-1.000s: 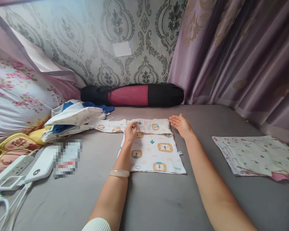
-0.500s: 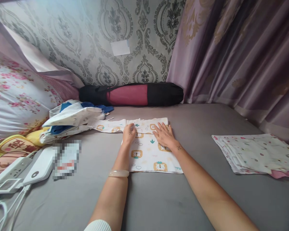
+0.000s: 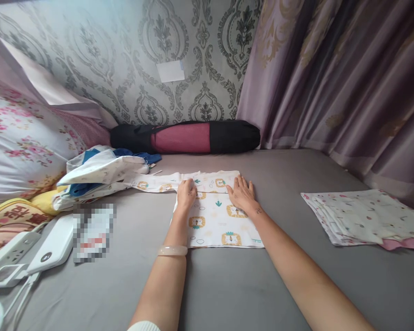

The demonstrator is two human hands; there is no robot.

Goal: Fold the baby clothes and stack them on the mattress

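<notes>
A white garment printed with lion faces and green leaves lies partly folded on the grey sheet. From its far part a narrow strip like a sleeve runs left to the clothes pile. My left hand is closed, its fingers curled on the fabric at the left side of the fold. Flat on the right side of the same cloth rests my right hand, open with fingers spread near the folded edge. A pale bangle circles my left wrist.
Rumpled white and blue clothes lie left, by a floral pillow. Nearer are a power strip, a white power bank with cables and a blurred packet. Folded clothes lie right. A black-and-red roll bag lies along the wall.
My right hand has slid slightly right over the cloth, toward its edge. My left hand stays at the left side of the fold. The view has shifted a little.
</notes>
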